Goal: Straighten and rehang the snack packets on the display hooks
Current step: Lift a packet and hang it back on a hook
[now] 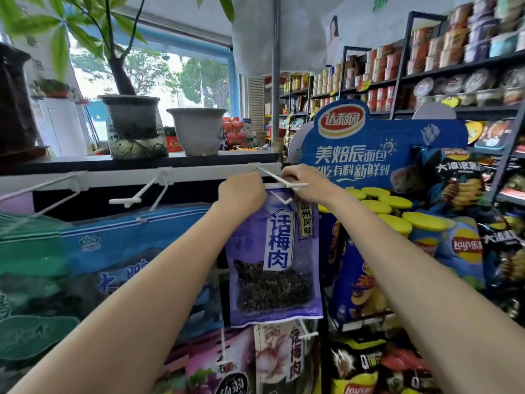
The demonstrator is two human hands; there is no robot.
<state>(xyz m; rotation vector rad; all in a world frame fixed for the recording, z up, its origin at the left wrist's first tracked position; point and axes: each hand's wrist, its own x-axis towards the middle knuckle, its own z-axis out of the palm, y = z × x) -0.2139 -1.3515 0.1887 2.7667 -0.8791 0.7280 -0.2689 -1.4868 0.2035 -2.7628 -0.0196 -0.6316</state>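
A purple snack packet [274,260] with a white label and dark dried fruit hangs upright at the middle of the rack. My left hand [241,191] pinches its top left corner. My right hand [305,183] grips its top right corner, right at the white display hook [284,182] that sticks out from the white rail. The packet's hang hole sits at a lower hook prong [279,197]; whether the prong passes through it I cannot tell. Another white hook [127,201] to the left carries no packet.
Blue and green packets [122,251] hang at the left, pink and white packets [281,356] below. A blue chip stand [380,166] with yellow-lidded cans stands at the right. Two plant pots [136,126] sit on the ledge above; stocked shelves [454,66] fill the right.
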